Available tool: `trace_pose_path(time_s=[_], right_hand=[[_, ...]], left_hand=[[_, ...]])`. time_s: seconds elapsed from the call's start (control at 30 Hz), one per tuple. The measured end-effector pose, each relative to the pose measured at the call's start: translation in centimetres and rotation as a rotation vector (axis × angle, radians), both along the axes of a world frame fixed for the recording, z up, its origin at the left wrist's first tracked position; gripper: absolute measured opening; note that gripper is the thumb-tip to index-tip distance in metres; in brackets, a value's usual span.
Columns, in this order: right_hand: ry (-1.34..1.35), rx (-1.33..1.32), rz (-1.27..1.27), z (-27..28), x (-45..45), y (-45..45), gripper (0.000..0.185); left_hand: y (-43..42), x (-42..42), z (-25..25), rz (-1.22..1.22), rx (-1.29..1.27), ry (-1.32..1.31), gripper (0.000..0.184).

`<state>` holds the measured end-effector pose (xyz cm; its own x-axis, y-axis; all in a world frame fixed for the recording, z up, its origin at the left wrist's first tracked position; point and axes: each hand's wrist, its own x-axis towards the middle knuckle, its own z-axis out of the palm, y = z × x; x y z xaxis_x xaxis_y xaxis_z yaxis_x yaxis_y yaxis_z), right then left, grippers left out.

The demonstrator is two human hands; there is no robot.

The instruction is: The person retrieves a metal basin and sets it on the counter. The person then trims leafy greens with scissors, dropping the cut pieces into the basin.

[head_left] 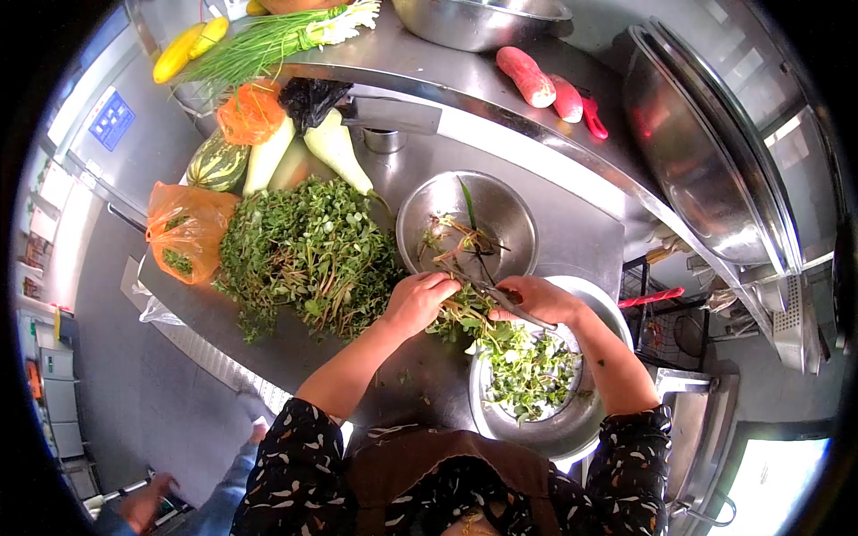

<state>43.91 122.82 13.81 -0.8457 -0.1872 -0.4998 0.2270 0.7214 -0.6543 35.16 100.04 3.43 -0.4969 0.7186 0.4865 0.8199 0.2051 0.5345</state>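
Note:
Between my two hands is a bunch of leafy green stems [465,314]. My left hand [416,304] pinches its stem end with closed fingers. In my right hand [536,299] is a dark long-handled tool, perhaps a knife or scissors, beside the stems; its exact shape is hard to make out. Just beyond my hands, a steel bowl [520,198] holds a few stalks and scraps. Picked green leaves [534,373] lie in a larger steel basin [612,308] below my right hand. A big heap of leafy greens [308,250] rests left of my left hand.
An orange bag [183,228], pale gourds [335,152] and a striped melon [217,163] lie at the counter's left. The raised shelf [429,67] holds green onions [295,36], red radishes [525,77] and large basins [706,152]. Another person's hand [147,505] shows at lower left.

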Motion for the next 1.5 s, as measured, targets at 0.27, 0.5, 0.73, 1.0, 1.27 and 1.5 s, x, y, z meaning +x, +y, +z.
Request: trace_pose_path(time_s=[0.27, 0.5, 0.73, 1.0, 1.27, 1.5], right_hand=[[0.163, -0.17, -0.398, -0.2, 3.3, 1.0, 0.052], [0.155, -0.599, -0.702, 0.5, 13.0, 0.4, 0.052], [0.438, -0.686, -0.959, 0.5, 22.1, 1.4, 0.05], [0.742, -0.704, -1.245, 1.1, 31.8, 1.8, 0.054], [0.618, -0.756, -1.176, -0.5, 38.8, -1.5, 0.067], [0.354, -0.918, -0.965, -1.9, 37.3, -5.1, 0.06]], left_hand=[[-1.5, 2.0, 1.3, 0.024, 0.057, -0.023, 0.036], [-2.2, 4.6, 5.1, -0.061, 0.0, -0.01, 0.036], [0.5, 8.7, 13.1, -0.196, 0.039, -0.501, 0.037], [6.8, 13.8, 10.6, -0.291, -0.184, -0.343, 0.06], [9.3, 15.9, 7.4, -0.243, -0.317, -0.822, 0.017], [7.8, 18.7, 6.5, -0.183, -0.062, -1.609, 0.018]])
